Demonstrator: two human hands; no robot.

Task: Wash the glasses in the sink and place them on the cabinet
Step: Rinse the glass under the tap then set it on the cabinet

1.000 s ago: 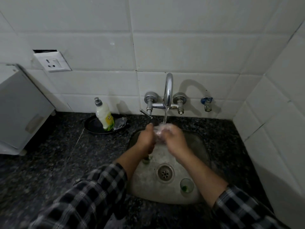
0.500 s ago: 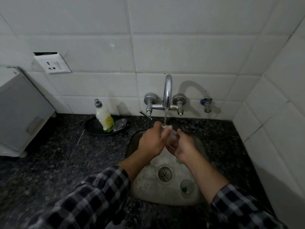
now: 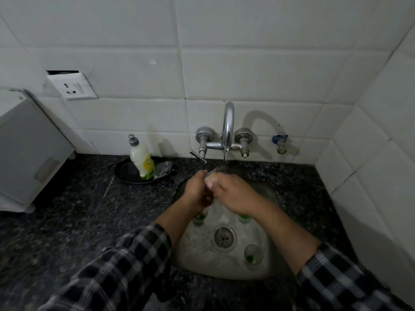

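my left hand [image 3: 197, 191] and right hand [image 3: 233, 194] are both curled round the small glass [image 3: 215, 172], held between them just below the faucet [image 3: 228, 129] stream, so i should turn it slowly, rubbing the rim, gripping firmly since wet glass likely slips.

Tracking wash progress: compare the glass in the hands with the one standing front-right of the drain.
The held glass is under the tap, gripped by left hand and right hand; the drain-side glass stands upright on the sink floor, untouched. The held glass is mostly hidden; the drain-side glass shows fully, green at its bottom. Both are clear.
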